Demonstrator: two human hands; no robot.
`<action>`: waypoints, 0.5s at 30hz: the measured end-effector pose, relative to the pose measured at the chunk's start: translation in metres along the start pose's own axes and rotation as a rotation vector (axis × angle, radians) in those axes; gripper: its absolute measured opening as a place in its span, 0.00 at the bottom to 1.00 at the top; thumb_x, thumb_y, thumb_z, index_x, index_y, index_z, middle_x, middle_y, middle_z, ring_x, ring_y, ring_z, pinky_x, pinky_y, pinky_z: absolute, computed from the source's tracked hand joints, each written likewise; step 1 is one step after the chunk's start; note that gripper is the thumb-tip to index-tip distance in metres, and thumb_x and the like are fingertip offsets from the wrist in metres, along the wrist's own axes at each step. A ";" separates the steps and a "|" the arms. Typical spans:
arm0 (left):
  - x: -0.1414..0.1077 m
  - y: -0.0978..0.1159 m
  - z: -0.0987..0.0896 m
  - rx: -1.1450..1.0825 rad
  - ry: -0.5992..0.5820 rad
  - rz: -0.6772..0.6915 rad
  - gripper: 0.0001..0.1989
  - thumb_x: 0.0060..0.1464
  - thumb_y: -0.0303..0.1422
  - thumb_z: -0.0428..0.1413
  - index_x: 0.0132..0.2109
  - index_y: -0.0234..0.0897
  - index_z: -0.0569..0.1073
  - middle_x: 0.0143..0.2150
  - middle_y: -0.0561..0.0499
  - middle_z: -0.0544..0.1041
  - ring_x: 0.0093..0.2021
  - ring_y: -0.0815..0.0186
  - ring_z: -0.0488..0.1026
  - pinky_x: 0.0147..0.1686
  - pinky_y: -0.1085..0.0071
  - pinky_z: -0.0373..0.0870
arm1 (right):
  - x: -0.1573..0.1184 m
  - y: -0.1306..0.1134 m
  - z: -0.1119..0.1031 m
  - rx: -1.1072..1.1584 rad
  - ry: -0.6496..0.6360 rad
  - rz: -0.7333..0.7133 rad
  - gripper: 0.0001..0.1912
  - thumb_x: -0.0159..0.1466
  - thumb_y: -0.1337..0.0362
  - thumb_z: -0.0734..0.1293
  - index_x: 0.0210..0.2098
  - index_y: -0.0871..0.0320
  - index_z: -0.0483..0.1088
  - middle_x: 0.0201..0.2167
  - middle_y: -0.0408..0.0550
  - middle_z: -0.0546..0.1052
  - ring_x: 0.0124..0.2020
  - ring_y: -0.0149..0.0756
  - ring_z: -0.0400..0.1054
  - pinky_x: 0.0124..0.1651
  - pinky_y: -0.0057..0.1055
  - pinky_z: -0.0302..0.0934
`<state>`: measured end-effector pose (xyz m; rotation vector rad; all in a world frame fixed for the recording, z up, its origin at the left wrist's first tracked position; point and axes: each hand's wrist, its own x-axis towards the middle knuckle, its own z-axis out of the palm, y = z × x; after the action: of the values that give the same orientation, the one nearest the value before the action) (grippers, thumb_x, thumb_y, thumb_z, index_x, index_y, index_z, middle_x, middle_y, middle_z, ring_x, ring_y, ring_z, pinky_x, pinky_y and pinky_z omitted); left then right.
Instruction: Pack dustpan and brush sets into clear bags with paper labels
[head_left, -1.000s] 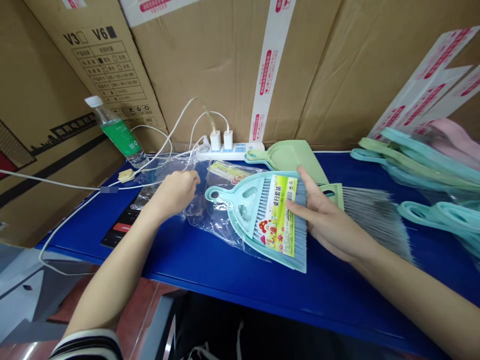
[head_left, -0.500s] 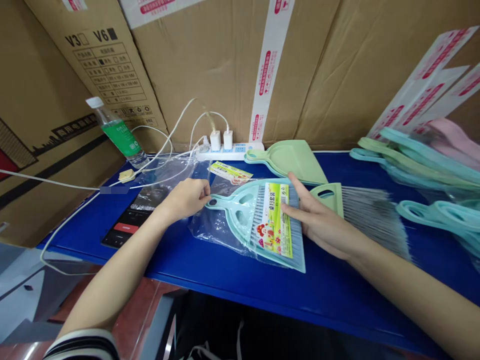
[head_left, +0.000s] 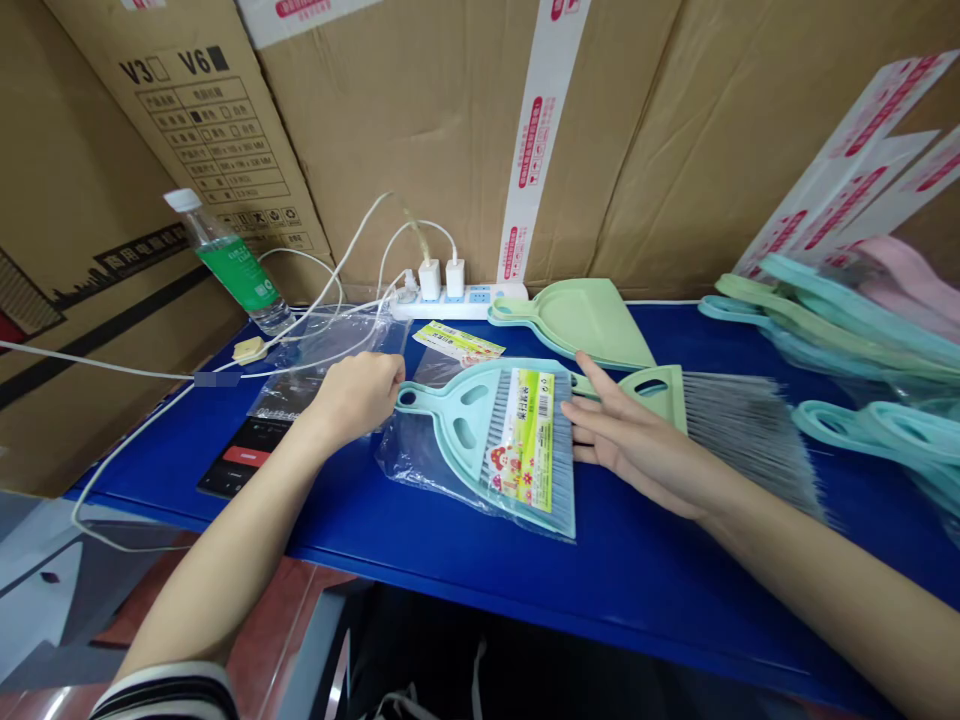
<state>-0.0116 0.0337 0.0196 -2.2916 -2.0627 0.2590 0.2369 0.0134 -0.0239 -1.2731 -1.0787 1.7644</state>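
A light-blue dustpan and brush set point(head_left: 459, 425) lies on the blue table, its handle to the left. The grey-blue bristles face up, with a yellow and white label card point(head_left: 523, 440) across them. My left hand point(head_left: 364, 400) is closed at the handle's end, its fingertips partly hidden. Beside the bristle edge is my right hand point(head_left: 637, 435), fingers stretched out and apart, the tips close to the set. A clear plastic bag point(head_left: 409, 465) spreads around and under the set; I cannot tell how much of the set is inside it.
Behind lie a green dustpan point(head_left: 592, 318), a green brush point(head_left: 750, 430) and a loose label card point(head_left: 459, 340). At left are a phone point(head_left: 244, 455), a bottle point(head_left: 240, 275) and white cables. A power strip point(head_left: 480, 302) stands against cardboard boxes. More sets point(head_left: 847, 310) lie at right.
The light-blue set and its label card have slid left, along with my left hand. My right hand has stayed nearly in place, so the set's wide end now sits farther from its palm.
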 end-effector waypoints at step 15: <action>-0.003 -0.003 -0.002 0.124 -0.058 -0.063 0.21 0.57 0.20 0.43 0.48 0.36 0.76 0.47 0.40 0.78 0.48 0.50 0.78 0.43 0.60 0.73 | -0.002 -0.005 0.000 -0.068 0.101 0.065 0.46 0.67 0.70 0.62 0.72 0.47 0.26 0.62 0.56 0.67 0.46 0.38 0.76 0.57 0.42 0.68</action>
<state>-0.0146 0.0315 0.0224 -2.1687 -2.0774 0.4418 0.2377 0.0139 -0.0182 -1.4375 -1.0587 1.7045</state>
